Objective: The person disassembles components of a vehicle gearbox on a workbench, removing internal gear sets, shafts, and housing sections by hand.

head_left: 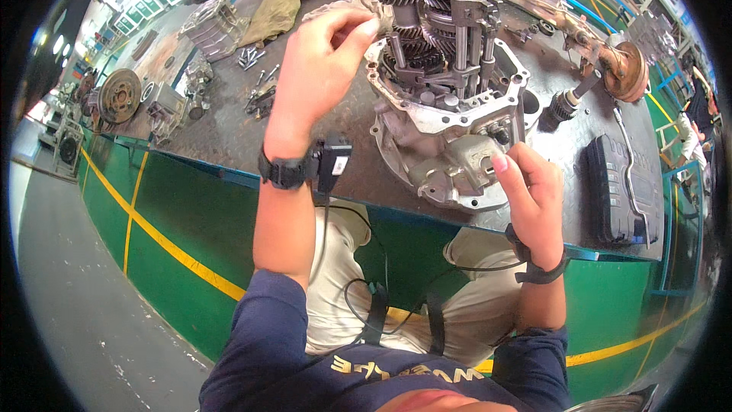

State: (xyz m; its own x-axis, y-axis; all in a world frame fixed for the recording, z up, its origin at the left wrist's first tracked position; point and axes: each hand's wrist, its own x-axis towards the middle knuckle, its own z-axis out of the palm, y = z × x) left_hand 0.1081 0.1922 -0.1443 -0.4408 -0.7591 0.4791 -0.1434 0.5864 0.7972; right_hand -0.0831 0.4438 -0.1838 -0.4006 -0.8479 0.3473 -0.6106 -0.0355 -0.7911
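Note:
A grey metal gearbox housing stands on the bench in front of me, with upright shafts and toothed gears rising out of it. Bent at the wrist, my left hand is closed on a beige rag, which lies against the left side of the gears. Its fingertips are partly hidden by the cloth and the hand itself. My right hand is closed at the near right side of the housing, its thumb on the casting; the other fingers are curled and partly hidden.
On the right lie a black tool case, a long-handled wrench and a gear shaft. Bolts, a metal casing and an olive cloth are at left. A rusty axle lies far right. A cable hangs below my wrists.

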